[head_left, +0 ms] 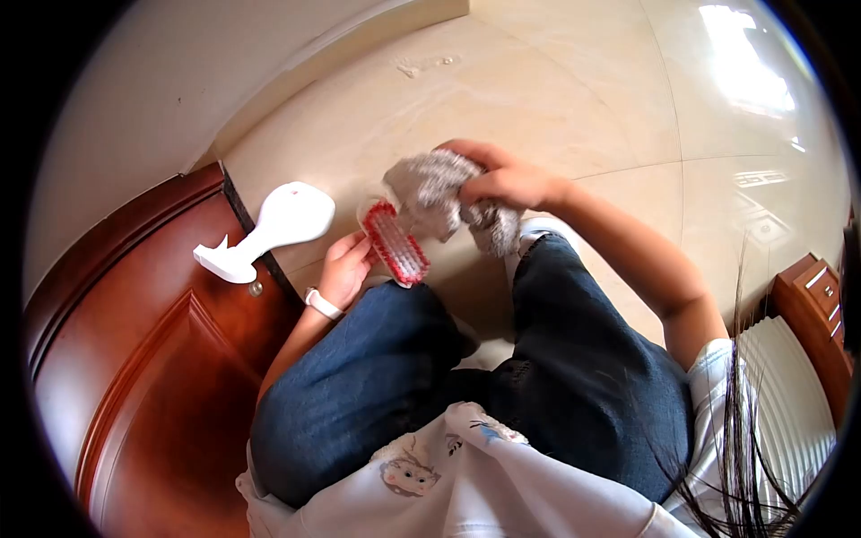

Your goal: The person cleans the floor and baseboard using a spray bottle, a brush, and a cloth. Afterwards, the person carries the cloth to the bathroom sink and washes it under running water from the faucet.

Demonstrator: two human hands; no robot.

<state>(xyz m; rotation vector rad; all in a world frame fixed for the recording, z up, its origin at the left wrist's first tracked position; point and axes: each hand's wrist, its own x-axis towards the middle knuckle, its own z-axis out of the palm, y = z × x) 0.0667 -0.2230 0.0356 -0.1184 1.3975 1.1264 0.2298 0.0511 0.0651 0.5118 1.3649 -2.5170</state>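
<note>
My left hand (344,269), with a white band at the wrist, grips a scrub brush (395,244) by its side. The brush has red bristles round the edge and pale ones in the middle, turned up toward me. My right hand (507,179) is closed around a crumpled grey-and-white cloth (430,184), slightly blurred. The cloth hangs just beyond the brush and close to its far end; whether they touch I cannot tell. A white spray bottle (291,218) lies on its side left of my left hand, its trigger head toward the door.
A reddish-brown wooden door (161,386) stands along the left. Shiny beige floor tiles (583,99) spread ahead, with a small wet-looking patch (426,65) near the wall base. Wooden furniture (812,291) and a white ribbed panel (789,386) are at the right.
</note>
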